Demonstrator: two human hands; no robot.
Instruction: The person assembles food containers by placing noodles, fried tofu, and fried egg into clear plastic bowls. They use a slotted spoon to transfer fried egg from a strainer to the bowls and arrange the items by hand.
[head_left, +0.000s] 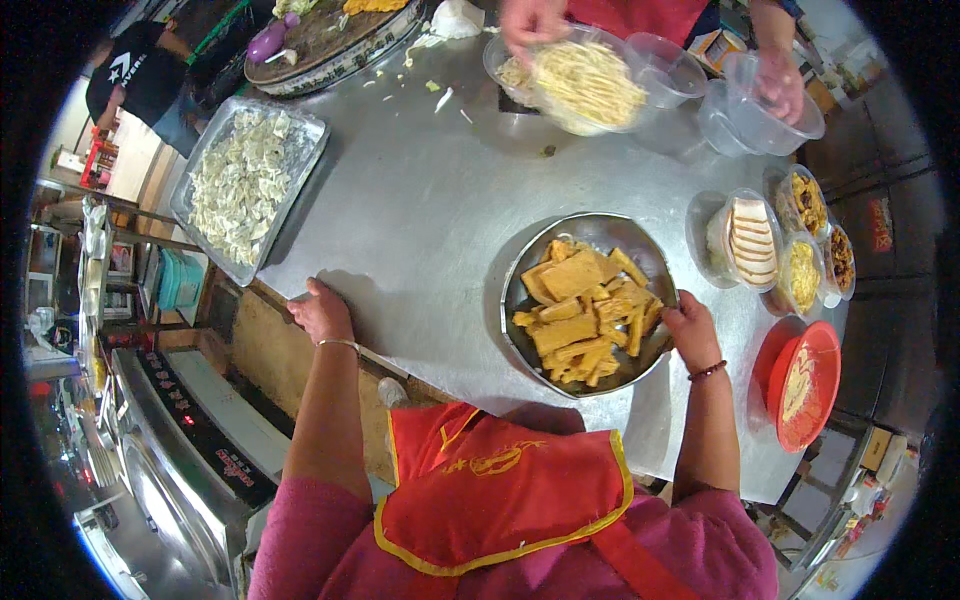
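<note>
My right hand (693, 334) grips the right rim of a round stainless steel basin (517, 337). Inside it lies a heap of yellow-brown tofu pieces (577, 274), some in slabs and some in strips. The basin is on or just above the steel worktable (420, 210); I cannot tell which. At the table's near left edge is my left hand (327, 310), thumb apart from the fingers, with nothing seen in it. Whether it touches the edge is unclear. Beyond that hand stands a metal tray (296, 180) of pale, cut pieces of food (240, 184).
A co-worker's hands (780, 86) are across the table, by a tub of pale shreds (592, 82) and clear plastic tubs (739, 124). Food-filled tubs (750, 240) and a red bowl (814, 382) line the right side. A round chopping board (337, 45) lies far left.
</note>
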